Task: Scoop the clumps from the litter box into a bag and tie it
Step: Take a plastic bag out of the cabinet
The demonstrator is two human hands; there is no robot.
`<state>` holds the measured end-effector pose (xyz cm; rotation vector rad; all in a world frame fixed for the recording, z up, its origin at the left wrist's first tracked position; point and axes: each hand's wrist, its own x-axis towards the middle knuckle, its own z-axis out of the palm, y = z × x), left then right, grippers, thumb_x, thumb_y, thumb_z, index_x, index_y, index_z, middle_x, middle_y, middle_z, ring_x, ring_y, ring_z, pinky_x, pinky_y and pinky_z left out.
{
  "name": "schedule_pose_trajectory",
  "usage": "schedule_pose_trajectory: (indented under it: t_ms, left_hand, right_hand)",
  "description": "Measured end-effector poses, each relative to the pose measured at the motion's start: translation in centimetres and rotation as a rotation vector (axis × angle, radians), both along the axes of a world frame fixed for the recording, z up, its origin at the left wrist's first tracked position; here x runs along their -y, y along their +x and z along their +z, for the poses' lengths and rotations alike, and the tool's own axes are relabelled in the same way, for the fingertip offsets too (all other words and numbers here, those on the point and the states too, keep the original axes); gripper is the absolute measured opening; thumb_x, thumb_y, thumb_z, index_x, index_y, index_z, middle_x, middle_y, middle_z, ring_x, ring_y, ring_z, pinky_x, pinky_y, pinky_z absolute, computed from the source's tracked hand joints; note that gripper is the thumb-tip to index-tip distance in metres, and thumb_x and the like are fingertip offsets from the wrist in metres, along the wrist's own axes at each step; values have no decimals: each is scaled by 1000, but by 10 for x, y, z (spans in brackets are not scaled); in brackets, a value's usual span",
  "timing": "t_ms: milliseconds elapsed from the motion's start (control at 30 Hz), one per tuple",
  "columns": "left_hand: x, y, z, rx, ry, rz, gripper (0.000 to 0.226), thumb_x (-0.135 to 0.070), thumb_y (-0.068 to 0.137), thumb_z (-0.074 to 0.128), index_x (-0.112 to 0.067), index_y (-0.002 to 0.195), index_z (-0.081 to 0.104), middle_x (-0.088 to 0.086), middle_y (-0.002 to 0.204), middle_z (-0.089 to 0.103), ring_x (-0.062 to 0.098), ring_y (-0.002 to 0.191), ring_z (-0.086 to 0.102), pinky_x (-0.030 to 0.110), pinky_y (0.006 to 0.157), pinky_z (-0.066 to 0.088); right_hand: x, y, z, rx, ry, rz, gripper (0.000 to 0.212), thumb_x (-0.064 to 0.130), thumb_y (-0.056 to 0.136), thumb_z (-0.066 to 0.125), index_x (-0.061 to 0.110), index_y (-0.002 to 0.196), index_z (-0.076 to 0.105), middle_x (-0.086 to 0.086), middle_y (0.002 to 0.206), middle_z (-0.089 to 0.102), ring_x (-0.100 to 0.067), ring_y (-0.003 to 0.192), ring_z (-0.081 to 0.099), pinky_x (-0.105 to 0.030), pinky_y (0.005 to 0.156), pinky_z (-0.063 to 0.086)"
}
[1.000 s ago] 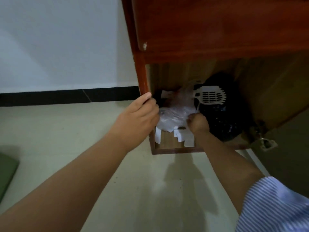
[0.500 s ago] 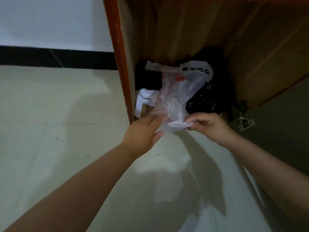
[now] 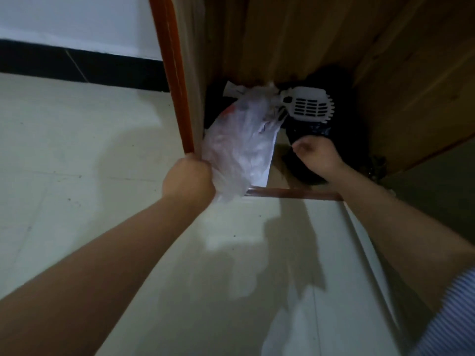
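Left hand (image 3: 189,179) gripping plastic bag (image 3: 237,140)

left hand (image 3: 189,179) grips clear bag (image 3: 239,140) | scoop (image 3: 309,107) in cabinet (image 3: 295,42)

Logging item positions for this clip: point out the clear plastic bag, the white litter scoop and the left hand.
clear plastic bag (image 3: 237,142), head view, crinkled middle.
white litter scoop (image 3: 309,107), head view, slotted face.
left hand (image 3: 189,177), head view, back of fist.

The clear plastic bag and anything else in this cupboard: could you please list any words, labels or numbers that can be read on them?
None can be read.
Clear plastic bag held by the left hand: red markings, too blurred to read.
White litter scoop: no text visible.
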<state>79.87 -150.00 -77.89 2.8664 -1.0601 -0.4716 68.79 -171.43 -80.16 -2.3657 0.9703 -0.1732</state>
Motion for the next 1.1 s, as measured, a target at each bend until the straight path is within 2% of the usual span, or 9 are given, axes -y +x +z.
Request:
schedule_pose_trajectory:
  t_ms: [167, 333, 433, 533, 633, 733, 800, 933, 1100]
  left_hand:
    - [7, -6, -10, -38, -13, -81, 31, -20, 95, 40, -2, 108, 62, 16, 110, 58, 31, 100, 58, 33, 79, 46]
    - [10, -6, -9, -78, -54, 9, 34, -31, 98, 37, -6, 103, 59, 12, 104, 59, 28, 100, 57, 30, 73, 38]
    - [9, -6, -7, -40, -91, -4, 32, -20, 101, 33, -3, 106, 61, 13, 108, 59, 25, 102, 56, 28, 75, 41]
    - [8, -5, -2, -41, -150, 16, 31, -18, 100, 35, -3, 106, 62, 12, 107, 60, 24, 100, 57, 26, 74, 40]
    - [5, -9, 6, -30, -281, 11, 31, -23, 99, 37, -5, 90, 62, 2, 74, 50, 21, 80, 52, 24, 64, 32]
    - [-5, -14, 20, -37, -457, 32, 39, -22, 93, 44, -13, 57, 33, -1, 60, 30, 24, 70, 44, 26, 59, 28]
    - [-15, -16, 34, -50, -517, 14, 43, -24, 89, 44, -18, 53, 22, -1, 59, 30, 22, 68, 40, 26, 59, 28]
    - [-53, -10, 59, -124, -411, -92, 38, -30, 82, 44, -18, 51, 25, 1, 57, 36, 24, 70, 42, 26, 61, 30]
    - [-133, -1, 74, -101, -287, -120, 23, -22, 83, 51, -2, 72, 56, 20, 89, 64, 32, 90, 58, 28, 68, 40]
  right_hand:
    - [37, 43, -24, -315, -349, 92, 29, 8, 89, 44, -7, 108, 59, -26, 116, 58, -35, 113, 50, -34, 88, 38]
    - [47, 68, -29, -593, -468, 26, 42, 26, 90, 40, 6, 125, 52, -19, 135, 43, -34, 129, 32, -39, 105, 29]
    - [46, 68, -25, -565, -512, -17, 50, 26, 90, 26, -1, 120, 55, -22, 131, 48, -36, 129, 33, -42, 105, 29]
    - [40, 67, -12, -453, -570, 76, 46, 18, 71, 28, -12, 63, 62, -29, 68, 63, -42, 75, 65, -47, 67, 52]
    - [33, 54, 13, -393, -545, 61, 36, 12, 64, 26, 5, 41, 52, -13, 42, 53, -25, 40, 58, -10, 43, 32]
    - [-7, 21, 41, -143, -479, -66, 27, 7, 83, 37, -3, 73, 60, -27, 77, 62, -38, 76, 62, -40, 63, 49]
    - [-30, -5, 46, -13, -362, -165, 20, 9, 86, 55, -7, 98, 53, -29, 102, 58, -41, 98, 56, -45, 79, 45]
    - [-99, -38, 58, -54, -302, -28, 47, 18, 84, 61, 0, 125, 45, -24, 111, 60, -38, 103, 56, -38, 76, 44]
    - [-204, -26, 66, -129, -286, 357, 38, 22, 85, 54, 11, 121, 58, -19, 104, 67, -37, 93, 64, -39, 73, 50]
